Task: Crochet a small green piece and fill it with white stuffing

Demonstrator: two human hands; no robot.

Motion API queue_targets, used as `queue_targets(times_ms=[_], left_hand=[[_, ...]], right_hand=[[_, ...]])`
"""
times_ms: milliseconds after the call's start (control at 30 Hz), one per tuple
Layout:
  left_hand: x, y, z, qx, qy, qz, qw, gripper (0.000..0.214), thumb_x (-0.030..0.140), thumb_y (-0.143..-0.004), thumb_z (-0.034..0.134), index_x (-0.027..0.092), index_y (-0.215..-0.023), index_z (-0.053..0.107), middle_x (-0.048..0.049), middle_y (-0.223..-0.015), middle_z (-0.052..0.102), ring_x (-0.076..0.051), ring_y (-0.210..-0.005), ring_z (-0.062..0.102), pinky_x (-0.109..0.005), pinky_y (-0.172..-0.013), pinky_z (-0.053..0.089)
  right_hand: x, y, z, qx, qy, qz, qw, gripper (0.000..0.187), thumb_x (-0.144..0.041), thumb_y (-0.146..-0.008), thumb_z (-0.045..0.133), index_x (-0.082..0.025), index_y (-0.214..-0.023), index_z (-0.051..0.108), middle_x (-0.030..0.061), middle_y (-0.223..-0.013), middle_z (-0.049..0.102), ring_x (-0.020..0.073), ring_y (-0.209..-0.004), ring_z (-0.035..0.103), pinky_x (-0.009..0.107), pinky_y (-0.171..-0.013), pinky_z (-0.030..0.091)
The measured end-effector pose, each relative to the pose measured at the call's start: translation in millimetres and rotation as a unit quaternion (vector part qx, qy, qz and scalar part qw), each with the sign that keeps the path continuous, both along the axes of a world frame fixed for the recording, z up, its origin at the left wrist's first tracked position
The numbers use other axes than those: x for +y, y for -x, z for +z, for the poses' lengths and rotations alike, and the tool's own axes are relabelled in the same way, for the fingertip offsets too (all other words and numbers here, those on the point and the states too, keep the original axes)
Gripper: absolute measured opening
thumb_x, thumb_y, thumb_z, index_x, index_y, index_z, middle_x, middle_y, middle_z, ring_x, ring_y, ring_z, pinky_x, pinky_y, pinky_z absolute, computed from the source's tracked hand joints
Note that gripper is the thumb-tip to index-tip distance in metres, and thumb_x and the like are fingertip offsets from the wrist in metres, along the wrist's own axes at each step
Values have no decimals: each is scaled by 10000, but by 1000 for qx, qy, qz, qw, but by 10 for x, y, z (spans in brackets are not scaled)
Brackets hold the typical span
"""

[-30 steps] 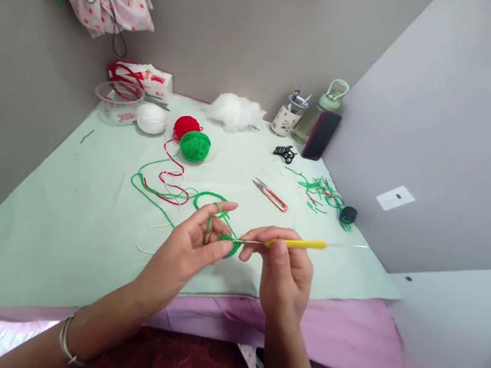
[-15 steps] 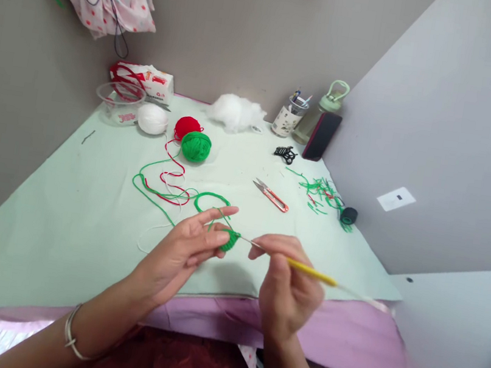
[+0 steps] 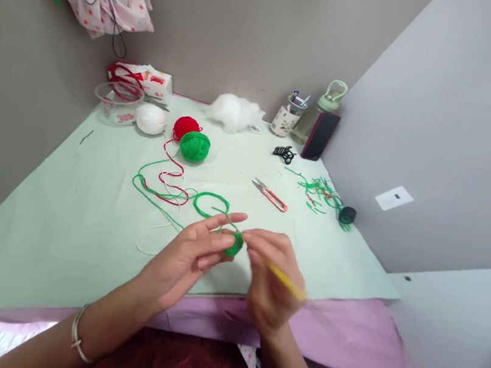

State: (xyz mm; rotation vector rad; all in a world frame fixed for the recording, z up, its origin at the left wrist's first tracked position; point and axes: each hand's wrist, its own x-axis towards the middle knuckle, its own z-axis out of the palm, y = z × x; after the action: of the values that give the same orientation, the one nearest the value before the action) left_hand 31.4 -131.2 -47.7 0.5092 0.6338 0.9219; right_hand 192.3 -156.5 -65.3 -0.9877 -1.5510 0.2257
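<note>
My left hand [image 3: 192,255] pinches a small green crochet piece [image 3: 234,244] between thumb and fingers, with green yarn [image 3: 165,196] looped over the forefinger and trailing to a green yarn ball [image 3: 194,145]. My right hand [image 3: 269,274] is closed on a yellow-handled crochet hook [image 3: 287,282], whose tip is at the green piece. Both hands hover above the front of the pale green table cover [image 3: 61,212].
A red yarn ball [image 3: 186,126], a white yarn ball [image 3: 151,118], a clear bowl [image 3: 118,101], white stuffing [image 3: 234,110], orange snips [image 3: 270,195], green yarn scraps [image 3: 320,194], a pen cup [image 3: 289,117], a bottle [image 3: 318,112] and a phone [image 3: 320,135] lie farther back. Walls close in behind and right.
My right hand has swung the hook's handle down and toward me, from pointing right to slanting down-right, and moved closer to the green piece. My left hand shifted slightly right.
</note>
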Motion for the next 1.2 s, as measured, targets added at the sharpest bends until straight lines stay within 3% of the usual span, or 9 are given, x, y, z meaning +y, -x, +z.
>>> queue_targets(times_ms=[67,133,267,533,633,767,967,1100,1200], left_hand=[[22,29,3,-9,5,-2,1000,348,257,-837,871,192,-1175,817,107,-631,396,-38,-529,202,-260,-839,497],[19,38,5,20,-29,16,999,351,249,-823,874,223,-1169,823,60,-733,513,-58,-582,318,-249,-782,474],[-35,29,2,109,-117,30,987,374,309,-851,858,304,-1221,808,-15,-944,641,-148,-827,514,-256,-707,410],[-58,85,-32,167,-154,43,973,346,357,-873,832,323,-1217,808,-28,-1007,622,-189,-935,538,-294,-832,442],[-56,101,-29,190,-168,47,966,352,328,-878,823,326,-1229,801,-19,-985,607,-179,-891,519,-296,-828,436],[-67,96,-1,234,-201,73,948,308,270,-891,800,329,-1194,807,-1,-930,593,-166,-837,511,-306,-851,431],[-85,72,21,287,-246,120,918,296,191,-871,792,325,-1132,826,10,-841,611,-181,-807,536,-348,-925,427],[-101,37,-4,285,-235,123,921,301,204,-868,808,322,-1144,820,10,-887,634,-162,-794,524,-326,-907,439],[-101,4,-19,221,-182,102,953,426,243,-837,862,311,-1249,776,15,-891,641,-144,-792,518,-289,-844,449]], right_hand=[[37,-9,43,123,62,30,990,212,-200,-1042,593,-264,-1049,795,44,-868,738,176,-724,665,339,-656,564],[71,2,67,203,104,76,971,205,-249,-1050,598,-246,-979,790,31,-824,713,153,-665,618,315,-624,528],[96,34,53,195,139,108,965,139,-274,-1009,680,-252,-975,813,38,-884,743,162,-746,638,313,-677,540],[93,-20,93,279,187,128,933,250,-331,-1058,599,-214,-921,773,31,-850,752,129,-656,646,278,-634,559],[42,-32,103,229,165,126,951,259,-281,-1091,533,-231,-986,765,27,-903,763,132,-703,676,288,-685,573],[-50,-52,99,77,111,92,987,244,-181,-1082,509,-246,-1094,744,34,-943,762,157,-786,701,320,-741,575],[-75,-71,97,3,42,93,995,274,-121,-1055,485,-250,-1176,694,56,-972,770,198,-839,729,368,-752,599],[-37,-52,65,-89,-3,68,994,300,-91,-1024,518,-251,-1211,690,69,-982,772,208,-859,738,359,-739,616],[-33,-31,-6,-187,-72,6,980,366,-79,-978,623,-267,-1277,718,102,-1078,770,232,-951,737,361,-762,620]])
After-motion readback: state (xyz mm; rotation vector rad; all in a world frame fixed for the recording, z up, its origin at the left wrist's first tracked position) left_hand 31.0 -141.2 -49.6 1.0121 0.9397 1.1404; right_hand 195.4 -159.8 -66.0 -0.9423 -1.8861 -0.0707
